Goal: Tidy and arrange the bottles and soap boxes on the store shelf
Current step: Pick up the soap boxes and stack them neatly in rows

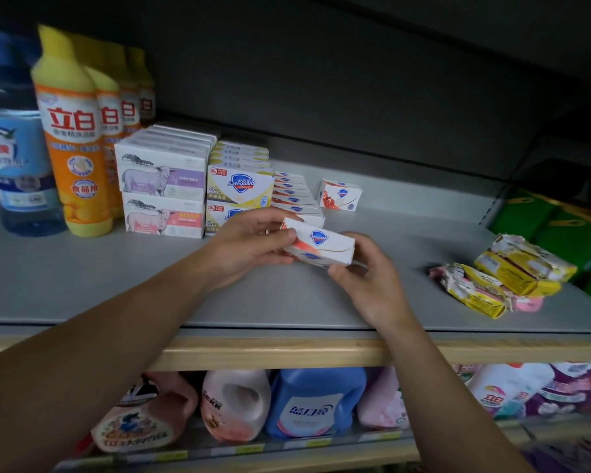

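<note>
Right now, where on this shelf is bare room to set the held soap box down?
Bare shelf lies before the stacked soap boxes, and between the lone red-and-white box and the yellow packets. The back left is crowded.

We cannot see the near end of the white soap box [321,245]: the left hand [249,245] covers it, and the right hand [369,285] hides its lower corner. Behind the left hand, the lower yellow Safeguard box [219,216] is half covered, as is the front of the row of flat red-and-white boxes [294,196]. The blue bottle [14,148] at far left is cut by the picture's edge and blurred. The small print on the orange dish-soap bottle [72,141] is too fine for us to read. The green packs [560,220] at right lie in shadow, cut off. Below, the jugs [234,404] are partly hidden by both forearms.
</note>
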`<state>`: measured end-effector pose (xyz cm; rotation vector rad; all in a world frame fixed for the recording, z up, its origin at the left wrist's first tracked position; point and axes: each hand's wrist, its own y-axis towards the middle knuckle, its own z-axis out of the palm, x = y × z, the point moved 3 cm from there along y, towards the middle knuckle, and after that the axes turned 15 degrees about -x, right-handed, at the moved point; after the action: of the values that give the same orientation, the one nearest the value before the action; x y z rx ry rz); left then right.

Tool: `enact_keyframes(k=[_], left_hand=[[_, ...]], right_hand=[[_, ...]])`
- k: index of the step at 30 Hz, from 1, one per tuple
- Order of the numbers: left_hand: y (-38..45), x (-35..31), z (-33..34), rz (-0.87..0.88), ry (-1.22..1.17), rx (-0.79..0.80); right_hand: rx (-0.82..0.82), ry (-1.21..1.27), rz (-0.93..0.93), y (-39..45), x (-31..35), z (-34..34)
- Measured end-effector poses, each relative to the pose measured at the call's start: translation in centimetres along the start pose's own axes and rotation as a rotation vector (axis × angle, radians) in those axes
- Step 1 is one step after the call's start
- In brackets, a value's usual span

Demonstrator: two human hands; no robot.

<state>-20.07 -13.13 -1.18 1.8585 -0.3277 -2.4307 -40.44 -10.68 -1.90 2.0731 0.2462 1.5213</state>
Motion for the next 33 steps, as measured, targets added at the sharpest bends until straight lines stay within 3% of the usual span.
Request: enact_keyframes(k=[7, 12, 18, 21, 24, 28, 33], left_hand=[[0.0, 0.1, -0.2, -0.013, 0.102, -0.051], [0.0, 0.2, 0.2, 0.268, 0.651, -0.088], [-0.2, 0.6, 0.3, 0.369, 0.853, -0.079], [-0.5, 0.4, 0.1, 0.386, 0.900, -0.085], [-0.6, 0.3, 0.2, 0.368, 0.893, -0.061], [-0.5, -0.2, -0.9, 0.399, 1.017, 0.032], [-0.9, 0.6, -3.8, 0.431, 1.404, 0.062]], right_hand=[[0.019, -0.012, 0.017, -0.1, -0.2, 0.1], [-0.063, 0.000, 0.028, 0.1, -0.6, -0.2], [-0.082, -0.107, 0.084, 0.4, -1.1, 0.1], [-0.055, -0.291, -0.071, 0.6, -0.2, 0.3], [0.101, -0.543, -0.249, 0.8, 0.6, 1.2], [0.225, -0.676, -0.237, 2.6, 1.2, 1.5], [0.044, -0.556, -0.264, 6.6, 3.1, 0.7]])
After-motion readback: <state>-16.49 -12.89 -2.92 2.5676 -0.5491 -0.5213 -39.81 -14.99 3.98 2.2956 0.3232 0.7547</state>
